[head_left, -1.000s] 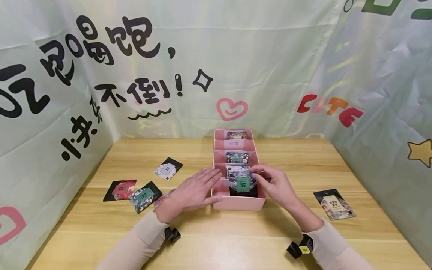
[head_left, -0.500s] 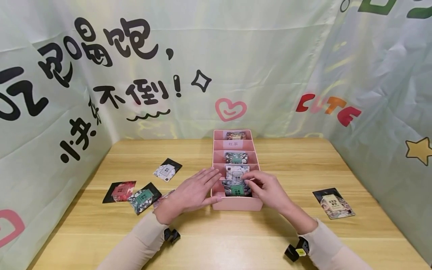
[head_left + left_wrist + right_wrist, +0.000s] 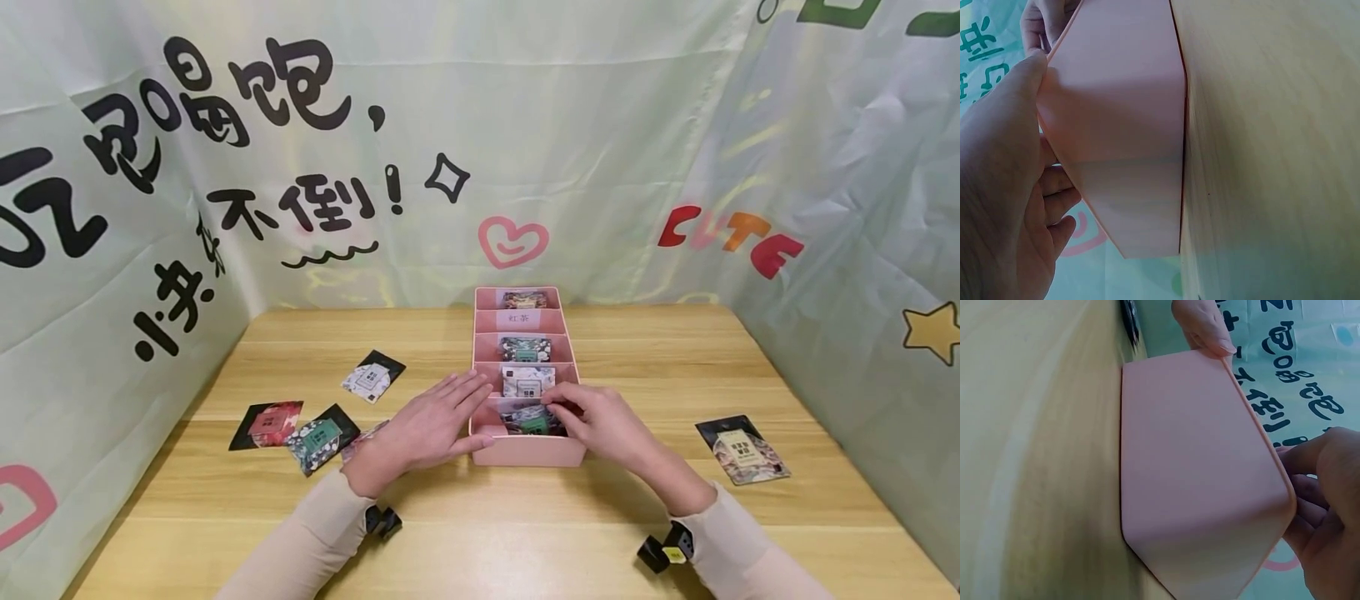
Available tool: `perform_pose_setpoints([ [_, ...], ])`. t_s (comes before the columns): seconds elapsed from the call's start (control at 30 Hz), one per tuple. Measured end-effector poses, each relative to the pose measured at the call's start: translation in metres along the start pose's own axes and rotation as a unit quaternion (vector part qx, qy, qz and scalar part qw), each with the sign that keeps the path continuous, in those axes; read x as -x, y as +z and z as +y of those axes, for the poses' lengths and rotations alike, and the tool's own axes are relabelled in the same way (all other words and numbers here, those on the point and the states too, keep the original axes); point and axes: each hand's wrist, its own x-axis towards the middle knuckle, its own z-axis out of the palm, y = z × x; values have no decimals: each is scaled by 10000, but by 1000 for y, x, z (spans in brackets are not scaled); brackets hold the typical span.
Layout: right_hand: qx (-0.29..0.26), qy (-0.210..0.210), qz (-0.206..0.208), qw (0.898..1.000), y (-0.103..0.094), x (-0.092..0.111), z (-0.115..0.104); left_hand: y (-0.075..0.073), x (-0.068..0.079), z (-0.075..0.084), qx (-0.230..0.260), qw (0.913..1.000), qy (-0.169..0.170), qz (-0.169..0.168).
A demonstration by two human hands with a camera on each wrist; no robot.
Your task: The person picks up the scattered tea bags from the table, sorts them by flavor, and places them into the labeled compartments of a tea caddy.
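A pink divided box stands lengthwise on the table. In its front compartment sits a tea sachet with a green label, leaning back. My right hand pinches near that sachet's upper right corner; in the right wrist view its fingertips are hidden behind the pink wall. My left hand rests on the box's left rim with straight fingers, its thumb at the front left corner. Behind the front compartment stand a white-labelled sachet, a green-labelled one and, at the very back, another sachet.
On the table to the left lie a white sachet, a red one and a green-labelled one. Another is partly hidden by my left hand. A cream-labelled sachet lies at the right. Printed cloth surrounds the table.
The green-labelled sachet has moved left and down into the front compartment, with my right hand following it. My left hand stays on the box rim.
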Motion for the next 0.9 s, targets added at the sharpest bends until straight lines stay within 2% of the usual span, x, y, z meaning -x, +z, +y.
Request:
perform_pose_setpoints([
  [0.3,113,-28,91,9999,6,-1,-3,-1,0,1,22,10000,-8,40],
  [0.67,757,-620,200,9950,2,-2,0,-2,0,1,68,9999,-92,-86],
  [0.9,829,-550,319,9945,-3,-2,4,-2,-1,1,105,9998,-114,-130],
])
